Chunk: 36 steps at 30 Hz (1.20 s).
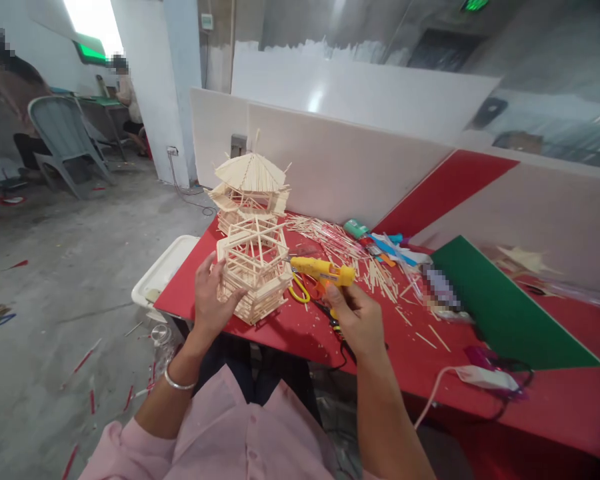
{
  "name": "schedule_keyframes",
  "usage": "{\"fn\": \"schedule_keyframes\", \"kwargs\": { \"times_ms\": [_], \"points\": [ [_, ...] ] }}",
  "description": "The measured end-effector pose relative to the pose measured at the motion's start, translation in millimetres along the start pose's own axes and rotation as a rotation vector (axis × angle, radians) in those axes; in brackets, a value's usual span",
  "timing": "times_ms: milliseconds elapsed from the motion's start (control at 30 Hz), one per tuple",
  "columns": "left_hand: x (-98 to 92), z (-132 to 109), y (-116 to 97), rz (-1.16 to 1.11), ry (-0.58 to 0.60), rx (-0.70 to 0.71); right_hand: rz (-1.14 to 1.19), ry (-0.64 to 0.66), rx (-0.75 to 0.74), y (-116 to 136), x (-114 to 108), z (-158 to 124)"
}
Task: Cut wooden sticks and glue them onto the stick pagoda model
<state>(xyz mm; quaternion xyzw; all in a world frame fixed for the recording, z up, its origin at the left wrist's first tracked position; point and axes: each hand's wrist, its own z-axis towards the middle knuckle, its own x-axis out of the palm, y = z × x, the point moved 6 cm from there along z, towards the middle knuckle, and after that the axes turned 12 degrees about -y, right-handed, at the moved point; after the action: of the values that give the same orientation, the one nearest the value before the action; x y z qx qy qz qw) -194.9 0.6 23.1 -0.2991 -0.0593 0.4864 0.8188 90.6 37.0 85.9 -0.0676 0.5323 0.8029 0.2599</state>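
Note:
A six-sided model frame built of thin wooden sticks stands on the red table, its top an open lattice of crossing sticks. My left hand grips its left side, thumb across the front and fingers spread along the edge. In my right hand is a yellow hot glue gun, closed in the fingers. Its nozzle points left, close to the frame's right side; I cannot tell whether it touches. Behind the frame rises a roofed stick pagoda.
Loose sticks lie scattered over the red table. Yellow-handled scissors rest behind the glue gun. A green board and white power strip are at right. A white bin stands left. Two people sit farther back.

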Motion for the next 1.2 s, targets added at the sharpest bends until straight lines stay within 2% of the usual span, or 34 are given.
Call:
{"fn": "schedule_keyframes", "kwargs": {
  "times_ms": [100,200,267,333,433,533,600,800,1000,1200],
  "points": [
    [-0.4,0.0,-1.3,-0.007,0.002,0.005,0.03,0.018,-0.047,10.7,8.5,-8.5],
    [-1.6,-0.5,-0.8,0.004,0.014,0.002,0.04,0.108,-0.171,23.3,14.9,-22.7],
    [-1.9,-0.5,0.8,0.01,0.028,0.008,0.035,0.113,-0.227,23.6,13.7,-29.7],
    [-1.7,0.1,2.9,0.007,0.042,0.024,0.015,0.036,-0.199,14.5,7.9,-30.7],
    [-0.6,1.4,6.4,-0.011,0.064,0.062,-0.025,-0.074,-0.072,-7.1,0.9,-26.6],
    [1.4,1.0,10.8,-0.022,0.095,0.079,-0.013,-0.018,-0.02,-19.4,7.5,-23.9],
    [2.5,-0.4,13.3,-0.03,0.114,0.072,-0.03,0.007,-0.059,-19.7,13.5,-23.7],
    [1.5,-2.5,13.7,-0.046,0.116,0.055,-0.151,-0.066,-0.234,-10.5,15.6,-26.2],
    [2.1,-1.1,14.8,-0.069,0.14,0.005,-0.106,-0.171,-0.052,-16.0,-6.0,-14.8],
    [3.5,-4.8,19.1,-0.087,0.139,-0.025,-0.027,-0.04,-0.083,-6.1,5.6,-10.9]
  ]
}}
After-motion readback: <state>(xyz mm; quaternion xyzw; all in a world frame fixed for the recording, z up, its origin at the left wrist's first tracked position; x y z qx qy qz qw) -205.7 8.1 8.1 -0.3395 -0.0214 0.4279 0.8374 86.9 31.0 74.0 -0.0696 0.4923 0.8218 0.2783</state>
